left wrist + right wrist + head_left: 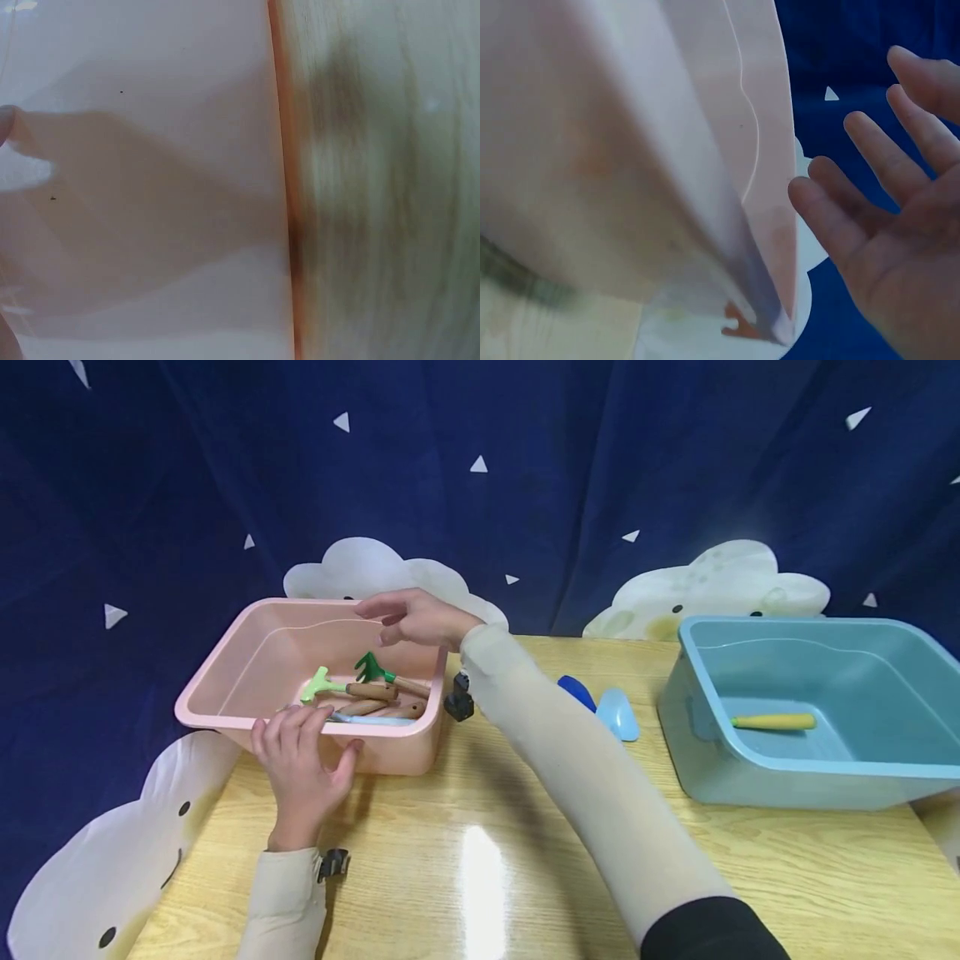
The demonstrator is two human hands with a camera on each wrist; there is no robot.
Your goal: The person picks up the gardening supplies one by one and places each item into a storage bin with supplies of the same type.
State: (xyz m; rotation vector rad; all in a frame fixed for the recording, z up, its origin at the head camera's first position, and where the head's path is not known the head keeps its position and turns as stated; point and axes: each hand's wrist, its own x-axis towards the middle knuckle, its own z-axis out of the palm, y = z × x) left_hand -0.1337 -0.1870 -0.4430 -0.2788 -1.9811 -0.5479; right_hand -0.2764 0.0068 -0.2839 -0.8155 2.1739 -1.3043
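the left hand (303,768) pinches the near rim of the pink tub (217,722), fingers over the lip, thumb against the outer wall; the tub stands at the far left corner of the worktop (405,860). the right hand (420,618), fingers spread, hovers around the tub's far right corner. inside lie a light-green-headed tool (341,687), a green rake (390,677) and other wooden handles. toward the worktop's right edge stands a blue tub (750,785) with a yellow handle (780,722) inside; a light blue scoop (618,714) lies between the tubs, partly hidden by the right forearm.
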